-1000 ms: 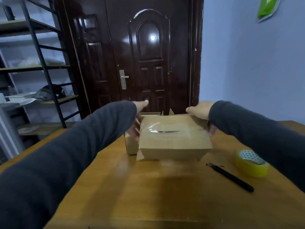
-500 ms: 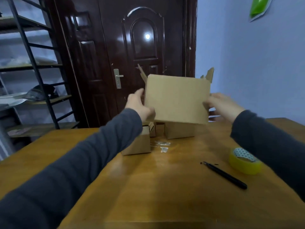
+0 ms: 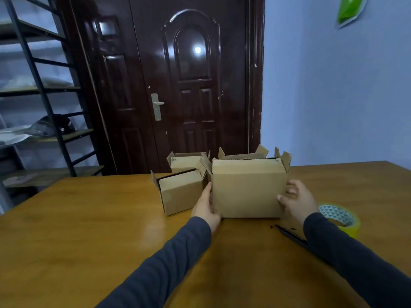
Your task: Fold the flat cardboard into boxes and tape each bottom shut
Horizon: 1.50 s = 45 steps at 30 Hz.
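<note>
A brown cardboard box stands upright on the wooden table, its top flaps open and pointing up. My left hand lies along its left side with the thumb round the lower front corner. My right hand holds its right side, thumb on the front face. Left of it stands a smaller folded box; two more boxes stand behind. A yellow tape roll lies right of my right wrist.
A black pen-like tool lies on the table between the box and the tape roll, partly under my right sleeve. A dark door is behind the table, and a metal shelf rack stands at the left.
The box lay with its taped bottom up, was lifted and turned over, and now stands on the table with open flaps up. Both hands came down with it, still on its sides.
</note>
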Each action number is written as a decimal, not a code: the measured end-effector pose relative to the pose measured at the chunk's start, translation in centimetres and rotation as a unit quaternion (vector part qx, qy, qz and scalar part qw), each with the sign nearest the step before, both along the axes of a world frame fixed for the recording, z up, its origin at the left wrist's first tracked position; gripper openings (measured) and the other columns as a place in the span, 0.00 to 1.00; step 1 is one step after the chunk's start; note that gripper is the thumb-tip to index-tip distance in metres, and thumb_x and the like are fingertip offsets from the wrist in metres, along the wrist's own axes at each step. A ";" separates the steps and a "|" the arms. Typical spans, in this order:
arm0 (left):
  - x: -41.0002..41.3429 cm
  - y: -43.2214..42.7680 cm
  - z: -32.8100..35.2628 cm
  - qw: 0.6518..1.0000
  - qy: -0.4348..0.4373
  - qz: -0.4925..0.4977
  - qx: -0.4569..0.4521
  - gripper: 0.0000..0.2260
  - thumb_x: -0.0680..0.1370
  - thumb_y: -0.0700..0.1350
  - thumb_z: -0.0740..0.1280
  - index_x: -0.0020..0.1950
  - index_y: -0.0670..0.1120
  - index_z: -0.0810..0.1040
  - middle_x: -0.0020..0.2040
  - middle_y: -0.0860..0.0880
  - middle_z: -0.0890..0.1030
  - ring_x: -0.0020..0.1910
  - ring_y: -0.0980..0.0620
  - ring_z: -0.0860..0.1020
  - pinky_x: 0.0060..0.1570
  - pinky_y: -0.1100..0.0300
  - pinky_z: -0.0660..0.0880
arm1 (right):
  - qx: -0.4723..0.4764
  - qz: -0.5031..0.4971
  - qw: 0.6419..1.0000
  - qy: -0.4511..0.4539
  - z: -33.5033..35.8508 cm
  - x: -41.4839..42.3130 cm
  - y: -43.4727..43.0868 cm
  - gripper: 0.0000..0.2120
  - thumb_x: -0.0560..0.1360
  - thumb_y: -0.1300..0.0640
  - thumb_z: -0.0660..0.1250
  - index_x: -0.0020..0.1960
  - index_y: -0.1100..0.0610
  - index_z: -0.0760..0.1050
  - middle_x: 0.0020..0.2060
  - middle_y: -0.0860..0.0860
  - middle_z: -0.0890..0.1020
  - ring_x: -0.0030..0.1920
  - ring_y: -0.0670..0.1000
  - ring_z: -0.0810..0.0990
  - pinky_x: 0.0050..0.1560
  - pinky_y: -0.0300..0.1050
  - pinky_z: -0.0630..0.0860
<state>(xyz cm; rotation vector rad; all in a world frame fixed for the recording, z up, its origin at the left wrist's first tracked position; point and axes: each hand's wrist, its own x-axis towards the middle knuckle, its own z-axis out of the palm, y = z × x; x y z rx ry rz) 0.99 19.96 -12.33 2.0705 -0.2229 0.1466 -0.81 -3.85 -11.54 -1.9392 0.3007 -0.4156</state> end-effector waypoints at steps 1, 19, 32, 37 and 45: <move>0.4 -0.1 -0.2 1.000 0.000 0.005 -0.006 0.39 0.74 0.38 0.70 0.77 0.55 0.52 0.70 0.52 0.68 0.66 0.52 0.69 0.65 0.55 0.72 | -0.010 -0.002 1.000 -0.001 -0.1 0.2 0.0 0.23 0.74 0.62 0.69 0.67 0.55 0.66 0.62 0.56 0.75 0.60 0.56 0.75 0.60 0.60 0.75; 7.6 7.6 1.5 0.852 -0.063 0.193 0.482 0.34 0.75 0.67 0.55 0.77 0.58 0.48 0.78 0.47 0.50 0.77 0.42 0.49 0.73 0.40 0.43 | -0.024 -0.002 1.000 0.010 -1.8 1.8 -0.4 0.18 0.73 0.59 0.70 0.58 0.47 0.67 0.59 0.52 0.77 0.55 0.54 0.78 0.55 0.59 0.78; 6.7 11.3 1.0 0.839 -0.131 0.126 0.512 0.32 0.76 0.65 0.55 0.77 0.60 0.50 0.78 0.49 0.53 0.76 0.46 0.52 0.74 0.44 0.44 | -0.055 0.021 0.998 0.001 -1.7 2.3 0.0 0.18 0.74 0.62 0.69 0.61 0.53 0.69 0.56 0.52 0.78 0.52 0.53 0.79 0.53 0.58 0.79; 6.3 10.9 2.1 0.845 -0.123 0.140 0.502 0.30 0.77 0.64 0.53 0.77 0.58 0.50 0.78 0.50 0.54 0.76 0.47 0.53 0.74 0.43 0.45 | -0.075 0.024 0.996 0.037 -0.9 2.5 -0.3 0.21 0.74 0.61 0.69 0.65 0.56 0.68 0.57 0.54 0.79 0.53 0.54 0.78 0.56 0.56 0.77; 4.7 9.1 5.9 0.853 -0.131 0.154 0.481 0.28 0.79 0.58 0.54 0.77 0.51 0.56 0.76 0.53 0.60 0.76 0.52 0.55 0.74 0.44 0.46 | -0.230 0.121 0.922 0.286 2.6 0.4 0.5 0.31 0.75 0.51 0.68 0.72 0.60 0.61 0.67 0.57 0.70 0.66 0.56 0.70 0.64 0.49 0.69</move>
